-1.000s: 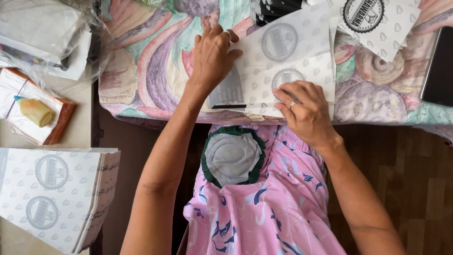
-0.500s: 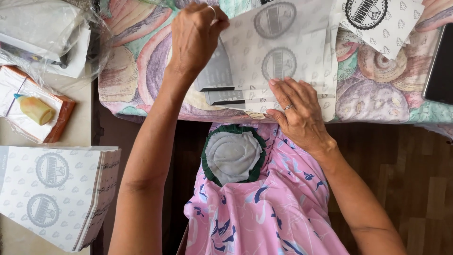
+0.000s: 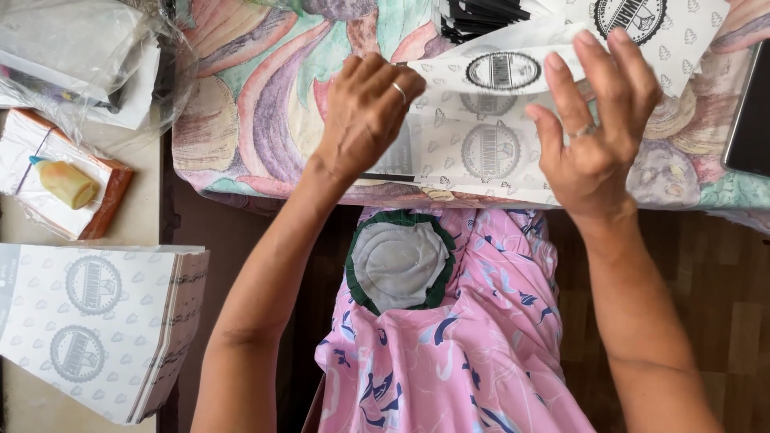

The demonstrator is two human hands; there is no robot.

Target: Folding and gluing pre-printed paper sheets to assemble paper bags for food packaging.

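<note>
Printed paper sheet (image 3: 489, 148): flat on patterned tablecloth (image 3: 265, 104), 12 o'clock from lap. Folding step in hand. Left hand (image 3: 365, 112) curled, pressing sheet's left edge. Right hand (image 3: 593, 132) fingers spread, lifting upper flap. Next: align edges, press crease. Finished stack (image 3: 96, 329) at 8 o'clock.

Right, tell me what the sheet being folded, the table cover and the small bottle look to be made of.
Sheet: thin matte white paper, printed with round stamps; it creases sharply between the left hand and right hand.
Table cover: probably cloth or coated fabric, its edge drapes softly.
Small bottle: likely yellowish plastic, smooth and slightly translucent.
</note>
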